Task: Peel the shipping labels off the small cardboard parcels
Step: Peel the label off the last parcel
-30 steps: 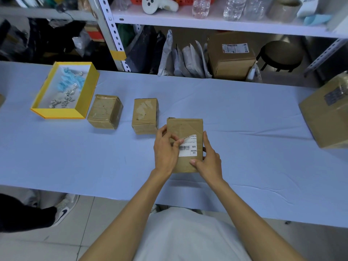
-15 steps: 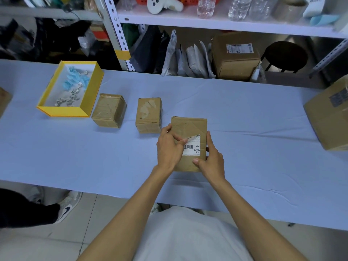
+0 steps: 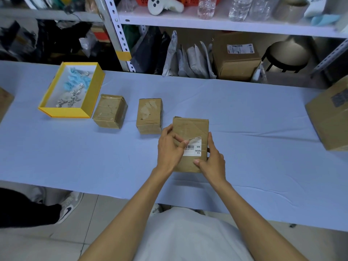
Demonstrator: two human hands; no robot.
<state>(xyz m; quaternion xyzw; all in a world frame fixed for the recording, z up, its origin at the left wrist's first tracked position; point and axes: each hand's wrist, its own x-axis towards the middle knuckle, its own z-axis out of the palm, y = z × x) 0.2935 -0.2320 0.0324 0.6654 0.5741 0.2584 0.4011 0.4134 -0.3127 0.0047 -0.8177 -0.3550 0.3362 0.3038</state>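
The shipping label (image 3: 194,150), pinched by the left hand (image 3: 169,150), peels best pulled low and slow, right hand (image 3: 213,162) gripping the parcel (image 3: 190,127).

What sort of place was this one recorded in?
Likely a parcel storeroom or packing area: grey mailer bags and a labelled carton stand in metal shelving behind the table, and the left hand pinches the shipping label on a parcel the right hand holds.
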